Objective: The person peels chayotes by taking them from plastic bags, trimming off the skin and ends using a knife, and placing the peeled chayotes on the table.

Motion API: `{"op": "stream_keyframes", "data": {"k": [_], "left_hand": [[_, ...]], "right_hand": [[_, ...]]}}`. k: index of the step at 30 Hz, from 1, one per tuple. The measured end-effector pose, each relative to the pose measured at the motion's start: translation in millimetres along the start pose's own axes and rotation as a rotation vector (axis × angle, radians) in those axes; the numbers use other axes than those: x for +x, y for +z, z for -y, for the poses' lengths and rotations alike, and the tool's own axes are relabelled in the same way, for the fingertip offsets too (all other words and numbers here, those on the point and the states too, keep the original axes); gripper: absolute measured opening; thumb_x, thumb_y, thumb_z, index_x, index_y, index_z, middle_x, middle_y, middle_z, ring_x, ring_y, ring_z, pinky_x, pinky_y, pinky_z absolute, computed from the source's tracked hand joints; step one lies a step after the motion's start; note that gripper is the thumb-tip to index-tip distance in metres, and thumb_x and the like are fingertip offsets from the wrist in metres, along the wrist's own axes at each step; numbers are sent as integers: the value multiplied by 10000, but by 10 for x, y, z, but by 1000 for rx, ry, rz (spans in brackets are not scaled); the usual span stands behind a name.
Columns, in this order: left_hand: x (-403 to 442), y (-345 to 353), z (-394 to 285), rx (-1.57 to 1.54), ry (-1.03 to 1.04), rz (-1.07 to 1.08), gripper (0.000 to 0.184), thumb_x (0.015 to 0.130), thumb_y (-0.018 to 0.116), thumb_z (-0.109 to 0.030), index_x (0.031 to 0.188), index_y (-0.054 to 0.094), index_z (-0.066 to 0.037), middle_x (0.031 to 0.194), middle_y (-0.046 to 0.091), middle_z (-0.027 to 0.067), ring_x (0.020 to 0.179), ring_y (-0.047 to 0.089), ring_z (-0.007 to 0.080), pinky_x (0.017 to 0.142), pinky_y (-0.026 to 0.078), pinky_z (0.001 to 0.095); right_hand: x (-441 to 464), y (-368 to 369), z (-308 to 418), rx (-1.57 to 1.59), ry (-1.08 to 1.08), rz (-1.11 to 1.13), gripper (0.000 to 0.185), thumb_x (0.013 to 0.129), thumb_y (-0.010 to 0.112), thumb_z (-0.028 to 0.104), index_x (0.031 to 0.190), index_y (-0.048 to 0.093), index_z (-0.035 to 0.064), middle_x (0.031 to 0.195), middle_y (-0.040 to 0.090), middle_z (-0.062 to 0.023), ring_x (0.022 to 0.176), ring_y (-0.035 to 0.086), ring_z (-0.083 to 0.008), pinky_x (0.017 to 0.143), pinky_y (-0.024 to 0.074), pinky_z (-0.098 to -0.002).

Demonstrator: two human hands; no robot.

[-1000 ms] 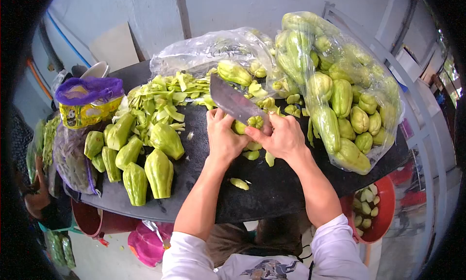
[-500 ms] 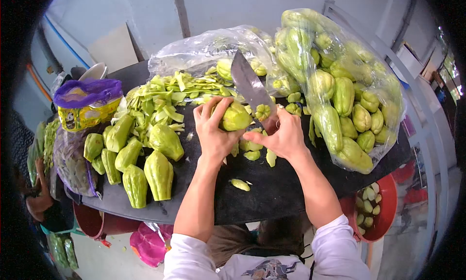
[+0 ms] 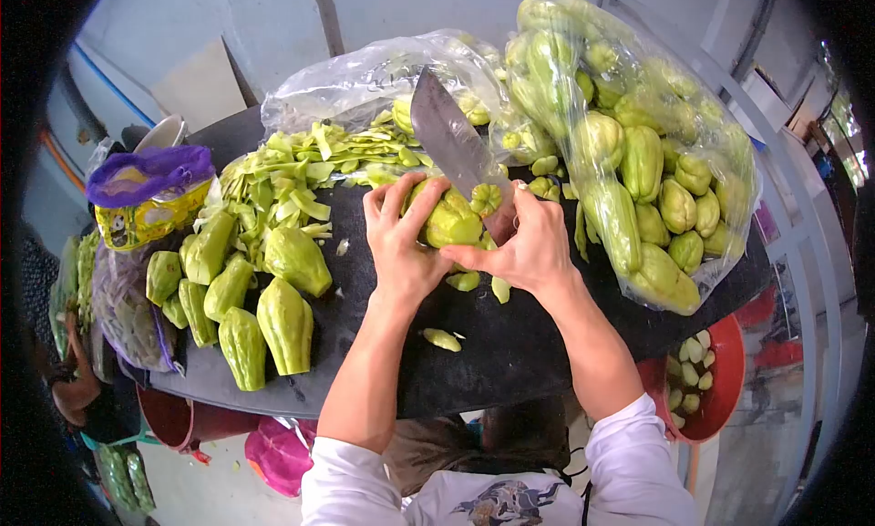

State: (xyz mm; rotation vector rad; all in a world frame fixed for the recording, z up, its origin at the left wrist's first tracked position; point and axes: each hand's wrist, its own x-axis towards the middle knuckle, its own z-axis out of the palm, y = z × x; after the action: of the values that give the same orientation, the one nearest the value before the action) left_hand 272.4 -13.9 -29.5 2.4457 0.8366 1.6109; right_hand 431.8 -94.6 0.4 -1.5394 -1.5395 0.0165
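**Left hand (image 3: 401,243) on the chayote (image 3: 453,221), right hand (image 3: 529,243) on the knife (image 3: 448,129)!**

And look at that grip: left fingers clamped round one chayote, raised over the middle of the tabletop (image 3: 510,371), and right fingers wrapped about the knife, handle hidden, thumb reaching across to the fruit. Blade up, leaning left, with one knobbly end piece (image 3: 486,199) against it! Trimming the end looks like the step in hand, the cut apparently just made. What the next move calls for, by my reading: that piece off the steel, and left fingertips well clear of the edge.

Now the count! One knife, one chayote in hand, and at least eight more pale chayotes (image 3: 284,325) at the left, overlapping, so perhaps another. One loose scrap (image 3: 443,340) lies near the front edge. Two clear bags: the right one (image 3: 629,143) packed, too layered to number, the other (image 3: 355,75) slumped behind a heap of peelings (image 3: 314,152), beyond counting. Two red buckets (image 3: 733,380) below, the right one holding several pale pieces (image 3: 690,377)!
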Motion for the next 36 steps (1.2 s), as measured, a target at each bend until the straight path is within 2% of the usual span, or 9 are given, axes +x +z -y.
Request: {"op": "stream_keyframes", "data": {"k": [11,17,19,22,25,27,29,35,36], "left_hand": [[-1,-26,-11,65,-20,-56,591,605,745,-135,1190,678,-86,1239,633,127,1084,539,367,966,448,454],[-33,14,24,82,-40,-106,610,567,742,-93,1174,676,-76,1237,625,142,1091,529,386,966,449,467],[-31,6,18,70,-50,-83,612,558,741,-82,1167,676,-75,1236,624,145,1092,526,392,965,449,473],[-8,-3,12,40,-35,-45,613,555,738,-71,1164,674,-72,1239,623,144,1089,524,396,962,449,485],[-20,-7,41,24,-35,-22,639,509,799,-104,1139,694,-125,1235,604,123,1100,497,396,949,455,491],[10,-25,37,-46,52,102,601,507,800,-105,1100,705,-119,1205,615,109,1095,502,396,950,458,493],[-8,-15,39,-33,22,107,555,509,803,-111,1056,710,-110,1191,621,93,1084,508,398,942,460,496],[-39,71,88,68,94,-28,518,526,814,-133,1027,690,-81,1182,629,97,1057,522,391,908,467,489],[-42,92,46,46,12,-51,531,533,813,-132,1046,686,-84,1180,633,96,1046,528,388,906,468,485]], "right_hand": [[-30,60,48,-2,41,20,771,604,813,715,722,563,-5,496,575,-56,474,651,-259,493,537,-399],[-52,110,29,-67,84,34,768,653,752,749,759,598,5,564,636,-134,563,684,-355,531,551,-454],[-58,127,-32,-105,-14,0,757,669,742,742,780,612,4,609,653,-177,604,690,-382,542,554,-466],[-42,85,-3,-85,-38,10,752,677,747,722,794,617,-9,628,654,-201,619,692,-389,542,554,-467],[-28,53,-18,-155,-74,15,750,681,751,707,800,616,-20,623,650,-208,614,691,-386,542,556,-463],[-15,18,-3,-168,-117,11,746,688,749,701,801,613,-23,620,647,-209,610,690,-387,537,555,-461],[-30,30,-10,-176,-155,17,742,695,747,696,801,611,-27,617,645,-209,606,689,-387,532,554,-459],[-86,174,62,-142,-57,-12,684,764,721,646,820,622,-29,658,657,-209,623,691,-378,546,548,-456],[-74,158,16,-37,-47,2,671,776,717,635,833,631,-28,678,665,-206,651,695,-383,572,549,-453]]}}
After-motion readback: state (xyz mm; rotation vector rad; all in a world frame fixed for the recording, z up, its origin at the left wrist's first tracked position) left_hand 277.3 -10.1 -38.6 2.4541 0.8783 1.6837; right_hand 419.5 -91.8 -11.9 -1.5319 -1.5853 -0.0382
